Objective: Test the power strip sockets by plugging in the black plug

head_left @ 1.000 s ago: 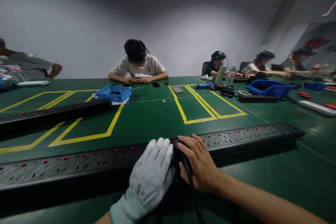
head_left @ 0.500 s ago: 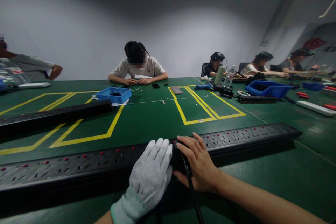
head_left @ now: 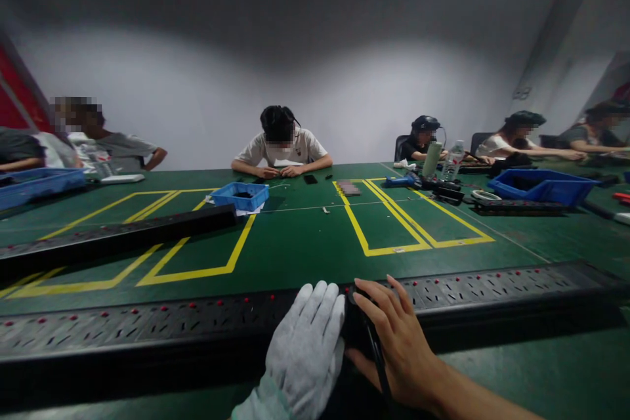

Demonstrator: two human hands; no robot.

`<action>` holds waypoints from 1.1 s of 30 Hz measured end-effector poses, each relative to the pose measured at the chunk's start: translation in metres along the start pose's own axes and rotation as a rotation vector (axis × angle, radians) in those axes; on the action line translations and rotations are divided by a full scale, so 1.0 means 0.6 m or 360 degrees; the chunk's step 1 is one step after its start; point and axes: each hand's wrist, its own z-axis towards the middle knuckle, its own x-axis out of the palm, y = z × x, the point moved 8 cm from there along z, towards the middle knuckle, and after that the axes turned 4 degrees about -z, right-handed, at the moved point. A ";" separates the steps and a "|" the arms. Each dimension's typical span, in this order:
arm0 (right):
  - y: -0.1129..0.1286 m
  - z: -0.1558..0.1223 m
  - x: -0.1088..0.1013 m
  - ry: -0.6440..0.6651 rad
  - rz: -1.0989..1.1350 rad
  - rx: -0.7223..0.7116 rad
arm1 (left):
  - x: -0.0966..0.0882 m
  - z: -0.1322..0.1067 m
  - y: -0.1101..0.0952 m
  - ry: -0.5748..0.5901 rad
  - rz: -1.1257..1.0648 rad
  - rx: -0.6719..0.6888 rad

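A long black power strip (head_left: 162,327) with a row of sockets and small red parts lies across the table in front of me. My left hand (head_left: 306,349), in a pale grey glove, rests flat over its middle with the fingers stretched out. Just beside it, my bare right hand (head_left: 399,333) curls round a black plug (head_left: 352,302) at the strip. A thick black cable (head_left: 378,356) runs from there under my right hand towards me. My palm and fingers partly hide the plug, so how it sits against the strip cannot be seen.
Another black power strip (head_left: 162,231) lies at the left, near a small blue bin (head_left: 241,195). Yellow tape outlines (head_left: 364,236) mark the green table. A larger blue bin (head_left: 541,185) and bottles (head_left: 453,161) stand at the right. Several people sit around the table.
The view has shifted to the left and up, so the scene sits further right and lower. Both hands keep the same places on the power strip.
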 end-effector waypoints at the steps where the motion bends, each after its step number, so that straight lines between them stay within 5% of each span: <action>1: 0.000 0.000 -0.001 -0.0009 -0.0011 -0.0008 | -0.001 0.001 0.000 -0.0019 0.0002 0.0004; 33: 0.008 0.008 -0.014 -0.0014 -0.0055 -0.0108 | -0.014 0.010 -0.003 -0.0029 0.0036 0.0061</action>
